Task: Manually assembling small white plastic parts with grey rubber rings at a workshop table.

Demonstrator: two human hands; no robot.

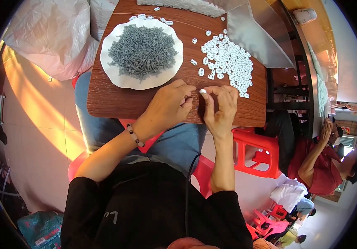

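Observation:
Between thumb and forefinger, my right hand (pixel 222 108) pinches a small white oval piece (pixel 203 91) above the near edge of the brown table (pixel 116 99). My left hand (pixel 168 103), with a beaded bracelet on the wrist, is close by on its left. Its fingers are curled and pressed together; whatever they hold is too small or hidden to make out. Beyond my left hand, a white wavy-rimmed plate (pixel 108 70) bears a heap of small grey rod-shaped pieces (pixel 143 50). A spread of white oval pieces with dark marks (pixel 230 60) lies beyond my right hand.
More white pieces (pixel 143 16) lie behind the plate. A clear plastic bag (pixel 257 37) rests at the table's far right. Large filled bags (pixel 49 37) stand on the left. A red stool (pixel 256 151) and a seated person in dark red (pixel 317 166) are to the right.

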